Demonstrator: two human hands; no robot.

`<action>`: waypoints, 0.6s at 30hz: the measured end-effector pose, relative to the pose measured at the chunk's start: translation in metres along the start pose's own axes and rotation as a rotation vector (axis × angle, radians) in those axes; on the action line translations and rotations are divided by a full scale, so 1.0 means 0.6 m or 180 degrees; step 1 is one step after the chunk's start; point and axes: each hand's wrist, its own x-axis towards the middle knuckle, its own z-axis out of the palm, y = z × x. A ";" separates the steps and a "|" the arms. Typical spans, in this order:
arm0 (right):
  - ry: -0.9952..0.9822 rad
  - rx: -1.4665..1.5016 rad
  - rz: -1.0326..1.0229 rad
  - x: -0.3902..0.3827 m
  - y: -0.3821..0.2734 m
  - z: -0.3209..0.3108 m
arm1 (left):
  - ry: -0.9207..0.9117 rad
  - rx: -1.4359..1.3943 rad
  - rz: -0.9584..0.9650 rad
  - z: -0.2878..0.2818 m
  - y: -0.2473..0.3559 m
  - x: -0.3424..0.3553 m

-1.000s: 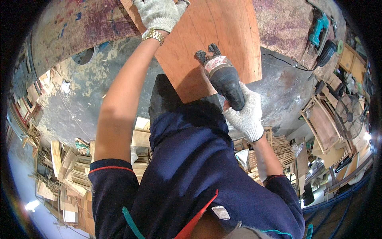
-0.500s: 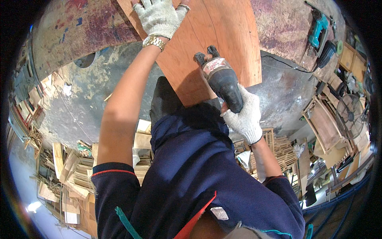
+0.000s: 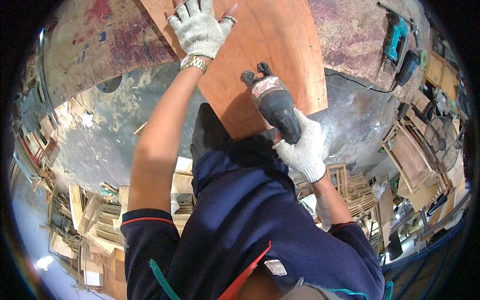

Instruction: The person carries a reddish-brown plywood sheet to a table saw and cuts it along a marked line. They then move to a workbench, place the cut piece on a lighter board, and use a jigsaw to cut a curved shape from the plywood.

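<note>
A reddish-brown wooden sheet [image 3: 295, 45] with thin curved dark lines on it lies over the worktable and reaches toward my body. My left hand [image 3: 199, 30], in a white knit glove with bare fingertips, rests flat on its far left part, fingers spread. In my right hand [image 3: 306, 150], also gloved, is a black power tool [image 3: 277, 107], by its look a jigsaw. Its two-pronged front end sits over the near part of the sheet, and my fingers wrap round its rear body. The blade is hidden from view.
The stained worktable [image 3: 350, 30] carries a teal power tool [image 3: 396, 37] and a dark one [image 3: 407, 67] at far right. A black cable [image 3: 350, 81] runs by the table's edge. Wood offcuts [image 3: 107, 220] are piled behind me; a fan [image 3: 441, 142] stands at right.
The view has shifted slightly. My left hand stays flat on the sheet and my right hand keeps its hold on the jigsaw, which sits at nearly the same spot on the sheet.
</note>
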 end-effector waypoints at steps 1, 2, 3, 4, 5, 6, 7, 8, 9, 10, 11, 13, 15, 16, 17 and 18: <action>0.0011 0.0010 -0.0023 0.000 0.002 0.003 | -0.0191 -0.0031 -0.0088 -0.005 0.000 0.000; 0.0029 0.0025 -0.0043 0.000 0.003 0.005 | -0.0380 -0.0065 -0.0167 -0.010 0.000 0.000; 0.0043 0.0149 -0.0039 -0.001 0.003 0.006 | -0.0565 -0.0108 -0.0231 -0.013 0.004 0.000; 0.0067 0.0256 -0.0047 0.000 -0.002 0.008 | -0.0413 -0.0024 -0.0161 -0.006 0.002 -0.004; 0.0095 0.0367 -0.0053 0.000 -0.006 0.011 | -0.0259 0.0057 -0.0087 0.012 -0.007 -0.015; 0.0116 0.0378 -0.0093 0.003 -0.005 0.016 | -0.0096 0.0133 -0.0028 0.033 -0.017 -0.024; 0.0163 0.0403 -0.0125 0.006 0.001 0.025 | -0.0399 -0.0066 -0.0220 0.051 -0.024 -0.029; 0.0167 0.0438 -0.0159 0.013 0.006 0.024 | -0.0349 -0.0037 -0.0230 0.060 -0.027 -0.032; 0.0131 0.0282 -0.0133 0.016 0.001 0.022 | -0.0269 -0.0050 -0.0200 0.064 -0.027 -0.030; 0.0153 0.0297 -0.0134 0.014 -0.005 0.018 | -0.0185 -0.0067 -0.0186 0.061 -0.026 -0.028; 0.0167 0.0311 -0.0132 0.012 -0.012 0.015 | -0.0251 -0.0140 -0.0194 0.059 -0.025 -0.027; 0.0259 0.0266 -0.0233 0.013 -0.012 0.013 | -0.0175 -0.0329 -0.0248 0.059 -0.025 -0.022; 0.0188 0.0246 -0.0148 0.015 -0.020 -0.001 | 0.0028 -0.0309 -0.0261 0.059 -0.027 -0.022; 0.0118 0.0257 -0.0121 0.016 -0.028 -0.001 | 0.0087 -0.0764 -0.0336 0.057 -0.033 -0.025; 0.0161 0.0350 -0.0142 0.014 -0.025 -0.001 | 0.0147 -0.1215 -0.0413 0.056 -0.039 -0.029; 0.0178 0.0357 -0.0179 0.017 -0.024 0.000 | 0.0223 -0.1637 -0.0473 0.052 -0.051 -0.026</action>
